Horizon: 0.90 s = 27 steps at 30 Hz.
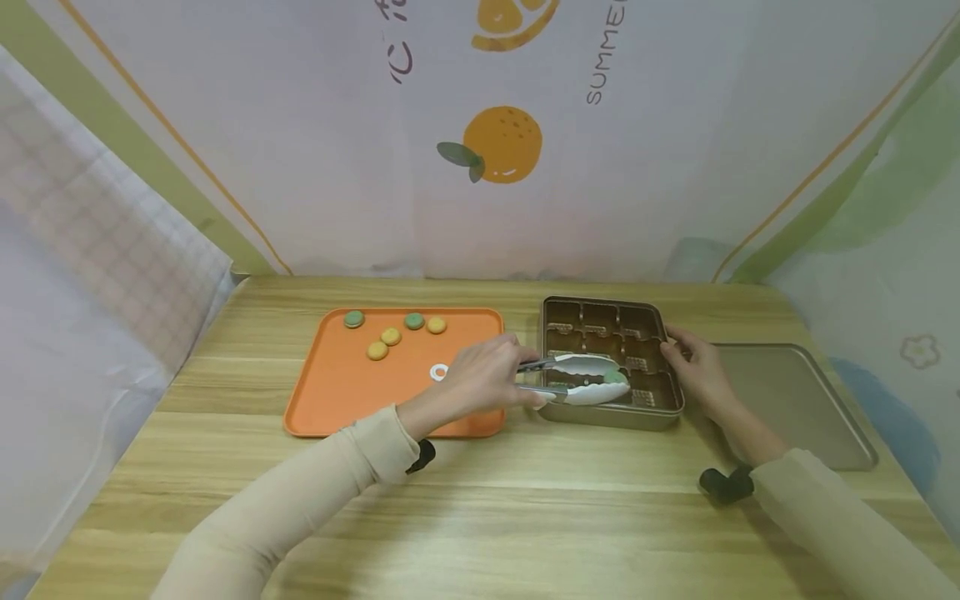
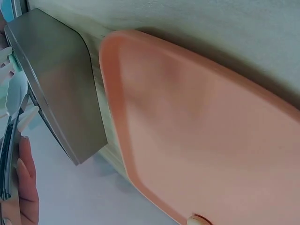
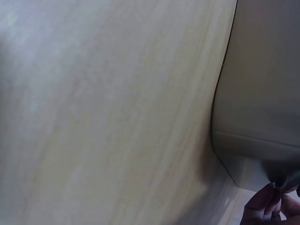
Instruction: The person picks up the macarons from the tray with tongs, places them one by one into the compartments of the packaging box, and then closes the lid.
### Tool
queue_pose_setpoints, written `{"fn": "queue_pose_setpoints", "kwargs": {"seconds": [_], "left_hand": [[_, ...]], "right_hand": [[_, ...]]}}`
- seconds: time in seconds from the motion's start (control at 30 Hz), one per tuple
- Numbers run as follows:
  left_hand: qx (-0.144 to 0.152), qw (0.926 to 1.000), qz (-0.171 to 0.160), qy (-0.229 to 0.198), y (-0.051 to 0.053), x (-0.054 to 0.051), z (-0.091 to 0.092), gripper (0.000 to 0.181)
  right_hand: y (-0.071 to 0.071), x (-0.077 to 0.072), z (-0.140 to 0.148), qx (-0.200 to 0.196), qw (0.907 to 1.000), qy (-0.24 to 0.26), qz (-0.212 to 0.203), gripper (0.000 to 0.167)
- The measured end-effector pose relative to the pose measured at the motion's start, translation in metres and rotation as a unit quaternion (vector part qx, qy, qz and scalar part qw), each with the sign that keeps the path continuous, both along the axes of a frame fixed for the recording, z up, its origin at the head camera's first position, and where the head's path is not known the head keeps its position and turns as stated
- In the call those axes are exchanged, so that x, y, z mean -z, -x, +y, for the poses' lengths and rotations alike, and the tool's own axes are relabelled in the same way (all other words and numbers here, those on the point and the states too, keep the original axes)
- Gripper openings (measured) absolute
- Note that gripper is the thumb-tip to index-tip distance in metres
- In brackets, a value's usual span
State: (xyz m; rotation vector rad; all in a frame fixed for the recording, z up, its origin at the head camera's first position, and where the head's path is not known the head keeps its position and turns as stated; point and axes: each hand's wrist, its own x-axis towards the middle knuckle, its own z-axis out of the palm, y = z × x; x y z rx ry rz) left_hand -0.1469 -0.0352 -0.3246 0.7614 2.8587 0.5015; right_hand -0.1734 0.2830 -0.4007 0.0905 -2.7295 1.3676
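My left hand point(image 1: 486, 377) grips a pair of tongs point(image 1: 596, 393) with white scalloped tips, held over the front row of a brown divided baking pan point(image 1: 611, 417). Between the tips sits a green macaron point(image 1: 617, 377); whether it touches the pan floor I cannot tell. On the pan's right side, my right hand point(image 1: 701, 377) holds the rim with thumb and fingers. The left wrist view catches the tongs point(image 2: 17, 93) beside the pan's outer wall point(image 2: 61, 84). Only fingertips of the right hand point(image 3: 269, 206) show at the pan in the right wrist view.
An orange tray point(image 1: 337, 392) lies to the left, bearing yellow macarons point(image 1: 377, 351), green macarons point(image 1: 414, 321) and a white ring point(image 1: 438, 372). Right of the pan is a flat metal tray point(image 1: 780, 400), partly behind my right arm. A printed cloth point(image 1: 337, 208) hangs behind the wooden table point(image 1: 525, 517).
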Motion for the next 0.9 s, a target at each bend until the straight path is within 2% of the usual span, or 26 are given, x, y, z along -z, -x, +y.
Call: {"fn": "queue_pose_setpoints", "kwargs": {"seconds": [0.33, 0.53, 0.7, 0.9], "left_hand": [[0.0, 0.9999, 0.005, 0.01, 0.002, 0.0, 0.003, 0.057], [-0.011, 0.9999, -0.005, -0.009, -0.002, 0.004, -0.002, 0.062], [-0.05, 0.9966, -0.016, -0.063, -0.006, 0.009, -0.02, 0.062], [-0.115, 0.9876, -0.01, -0.107, -0.008, 0.014, -0.06, 0.05]], "right_hand": [[-0.001, 0.0, 0.0, 0.0, 1.0, -0.001, -0.001, 0.048], [-0.001, 0.003, 0.0, 0.005, 1.0, -0.001, 0.0, 0.046], [-0.001, 0.002, -0.002, 0.003, 1.0, 0.0, -0.001, 0.047], [-0.001, 0.001, 0.0, 0.001, 1.0, -0.001, 0.0, 0.048]]}}
